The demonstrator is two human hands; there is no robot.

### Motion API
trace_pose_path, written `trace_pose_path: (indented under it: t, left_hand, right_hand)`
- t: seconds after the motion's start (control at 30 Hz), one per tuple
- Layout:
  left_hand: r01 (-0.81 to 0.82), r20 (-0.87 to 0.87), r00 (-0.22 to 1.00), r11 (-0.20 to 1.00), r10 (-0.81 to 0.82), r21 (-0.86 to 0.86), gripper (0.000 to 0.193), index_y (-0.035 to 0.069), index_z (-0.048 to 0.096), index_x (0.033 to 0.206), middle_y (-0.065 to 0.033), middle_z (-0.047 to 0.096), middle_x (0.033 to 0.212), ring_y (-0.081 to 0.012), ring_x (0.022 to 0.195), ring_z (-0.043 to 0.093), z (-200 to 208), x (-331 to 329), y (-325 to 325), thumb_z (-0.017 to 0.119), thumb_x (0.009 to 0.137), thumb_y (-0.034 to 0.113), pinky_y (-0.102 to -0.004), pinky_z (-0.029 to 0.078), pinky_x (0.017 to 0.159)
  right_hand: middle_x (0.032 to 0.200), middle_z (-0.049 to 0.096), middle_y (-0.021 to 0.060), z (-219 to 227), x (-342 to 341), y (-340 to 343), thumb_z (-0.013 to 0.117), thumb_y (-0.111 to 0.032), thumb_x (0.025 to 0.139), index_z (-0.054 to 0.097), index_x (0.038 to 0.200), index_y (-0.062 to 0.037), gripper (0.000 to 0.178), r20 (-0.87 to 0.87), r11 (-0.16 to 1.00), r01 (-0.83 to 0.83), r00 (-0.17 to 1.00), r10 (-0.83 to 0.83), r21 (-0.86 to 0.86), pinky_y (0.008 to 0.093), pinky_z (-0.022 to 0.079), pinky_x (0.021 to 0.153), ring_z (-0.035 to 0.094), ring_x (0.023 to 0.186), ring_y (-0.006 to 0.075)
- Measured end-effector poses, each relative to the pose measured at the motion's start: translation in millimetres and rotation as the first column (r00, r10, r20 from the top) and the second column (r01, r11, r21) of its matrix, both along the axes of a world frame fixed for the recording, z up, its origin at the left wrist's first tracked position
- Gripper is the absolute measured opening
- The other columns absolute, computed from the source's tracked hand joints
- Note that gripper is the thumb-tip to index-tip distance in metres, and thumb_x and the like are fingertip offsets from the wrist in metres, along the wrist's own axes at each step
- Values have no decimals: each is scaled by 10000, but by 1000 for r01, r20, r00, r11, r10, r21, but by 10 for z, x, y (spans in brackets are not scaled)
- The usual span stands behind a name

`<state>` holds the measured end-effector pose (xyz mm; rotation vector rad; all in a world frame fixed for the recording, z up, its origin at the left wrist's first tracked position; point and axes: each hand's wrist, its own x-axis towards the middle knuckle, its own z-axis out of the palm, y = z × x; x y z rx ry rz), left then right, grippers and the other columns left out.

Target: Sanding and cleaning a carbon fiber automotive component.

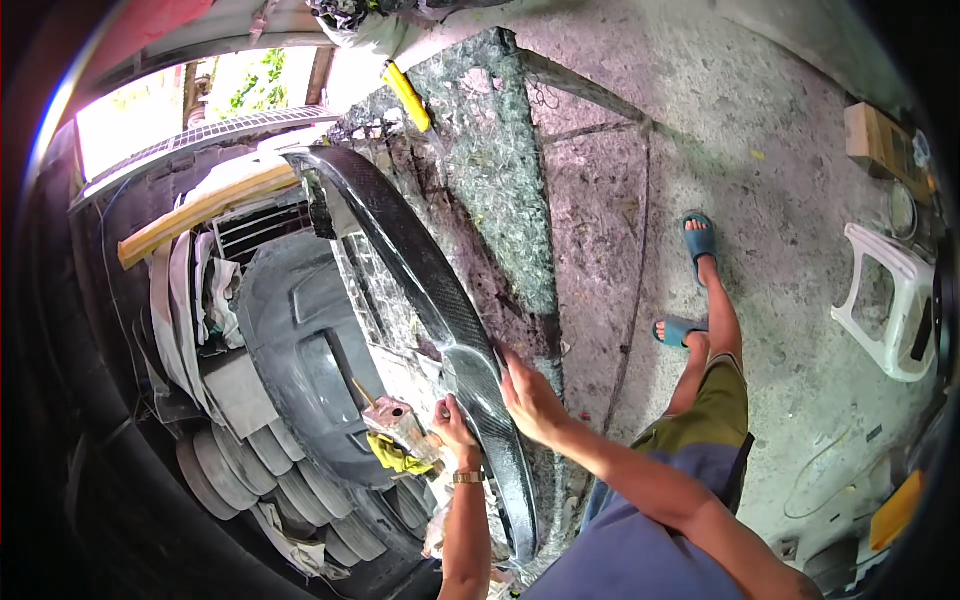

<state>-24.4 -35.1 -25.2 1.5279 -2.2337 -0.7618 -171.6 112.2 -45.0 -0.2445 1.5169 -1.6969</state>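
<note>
Left grip (455, 418): my fingers curl onto the carbon panel's (400, 240) left edge.
Right grip (530, 398): my open palm presses flat on its right side.

One carbon-fibre panel (420, 270), two hands (530, 400), one white stool (885, 300)

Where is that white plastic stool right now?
In the head view, the white plastic stool stands at the far right on the concrete floor, beyond the person's blue sandals.

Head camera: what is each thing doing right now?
Long black curved panel: propped on edge, held.
Left hand: gripping the panel's lower edge.
Right hand: flat on the panel.
White plastic stool: tipped on its side.
Blue sandals: worn, on concrete floor.
</note>
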Motion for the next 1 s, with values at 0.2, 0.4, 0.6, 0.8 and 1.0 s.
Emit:
trace_pose_path:
  t: [0.2, 0.4, 0.6, 0.8, 1.0]
  left_hand:
    - [-22, -51, 998, 995, 28, 101, 367, 15, 510, 694, 55, 357, 576, -63, 576, 260, -91, 192, -151, 593, 968, 246, -290, 216, 511]
    - [9, 55, 998, 1000, -9, -4, 368, 3, 518, 703, 30, 357, 576, -77, 583, 277, -71, 185, -144, 595, 964, 250, -309, 236, 518]
    - [-10, 46, 999, 1000, 10, -7, 361, 28, 514, 685, 58, 362, 580, -65, 566, 260, -31, 133, -57, 605, 963, 240, -288, 213, 514]
    - [-21, 13, 1000, 1000, 21, 18, 360, 43, 513, 680, 64, 358, 569, -57, 551, 270, -43, 135, -85, 602, 964, 245, -282, 207, 502]
    - [-3, -27, 1000, 1000, 4, 15, 362, 25, 563, 691, 56, 382, 524, -46, 507, 275, -28, 58, -58, 608, 962, 261, -284, 198, 463]
  right_hand:
    - [748, 618, 233, -237, 35, -87, 445, -9, 941, 395, 1415, 2, 476, 49, 982, 109, 994, -102, -155, 445, 488, 615, 655, 668, 353]
    - [1197, 632, 223, -86, -86, 147, 406, -28, 977, 425, 1406, 0, 431, 242, 972, 48, 970, 9, -228, 366, 494, 909, 646, 1060, 266]
    - [692, 590, 151, -138, 7, 320, 450, -23, 965, 426, 1396, 1, 432, -3, 946, 149, 988, -157, -287, 387, 450, 483, 551, 538, 208]
    - [835, 619, 155, -110, -348, 28, 418, 0, 956, 406, 1416, -35, 461, 242, 993, -67, 966, 89, -96, 381, 471, 609, 583, 661, 204]
    - [825, 618, 270, 20, -191, 38, 512, 17, 889, 345, 1397, 60, 536, 15, 992, 66, 998, -65, -106, 471, 502, 621, 625, 693, 428]
